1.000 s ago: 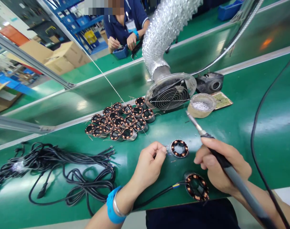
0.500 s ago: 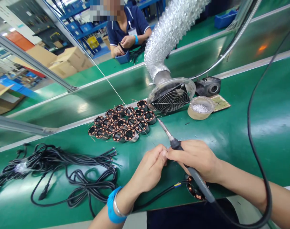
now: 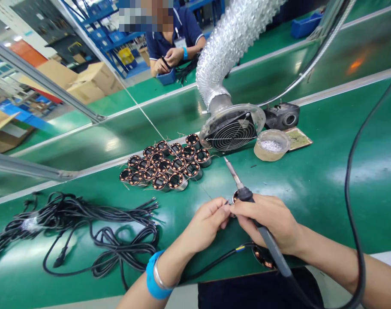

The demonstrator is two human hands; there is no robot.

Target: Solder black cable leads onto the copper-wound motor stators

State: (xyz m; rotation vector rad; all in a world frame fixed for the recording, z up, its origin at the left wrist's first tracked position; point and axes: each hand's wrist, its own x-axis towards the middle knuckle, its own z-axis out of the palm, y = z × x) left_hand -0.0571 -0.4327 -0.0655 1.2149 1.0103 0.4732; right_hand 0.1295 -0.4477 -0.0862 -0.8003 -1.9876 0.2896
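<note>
My right hand (image 3: 269, 219) is closed around a soldering iron (image 3: 247, 195), its metal tip pointing up and away over the bench. My left hand (image 3: 208, 223) is pinched shut, fingertips touching my right fingers; a thin wire (image 3: 204, 190) runs down to it from the far side. What lies right at the fingertips is mostly hidden. Under my right hand, a stator with copper windings (image 3: 263, 257) sits partly covered. A black cable (image 3: 215, 262) with yellow and blue leads reaches it. Part of another round wound piece (image 3: 235, 196) shows behind the iron's collar.
Several copper-wound stators (image 3: 163, 165) stand grouped by the bench's back rail. Bundled black cables (image 3: 86, 214) lie at left. A fume fan (image 3: 232, 133) with a silver duct, a tub of shiny bits (image 3: 271, 146) and a black holder (image 3: 283, 116) stand behind. A co-worker (image 3: 172, 43) sits opposite.
The soldering iron and my right hand have shifted slightly right. My left hand has moved a little right with them, and the round piece behind the iron's collar has come into sight.
</note>
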